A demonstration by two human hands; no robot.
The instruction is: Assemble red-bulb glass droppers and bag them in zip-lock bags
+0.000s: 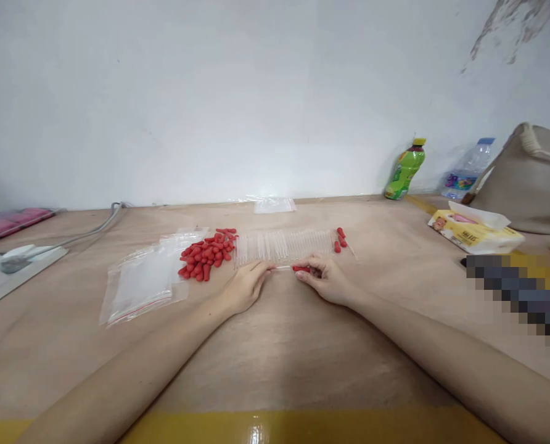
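Observation:
Between my two hands lies a thin clear glass dropper tube (283,267), level and pointing left to right. My left hand (247,285) is closed on its left end. In my right hand (324,279) a red rubber dropper bulb (301,269) is pinched, at the tube's right end; whether the tube sits inside the bulb I cannot tell. Just beyond my hands is a row of clear dropper tubes (284,244). To its left is a heap of red rubber bulbs (206,254). At its right end lie a few droppers with red bulbs (340,239).
Clear zip bags (140,280) lie at left, another bag (275,206) by the wall. A power strip (39,262) with cables stands far left. At right are a green bottle (405,169), a clear bottle (467,166), a tissue pack (473,236) and a beige bag (520,185).

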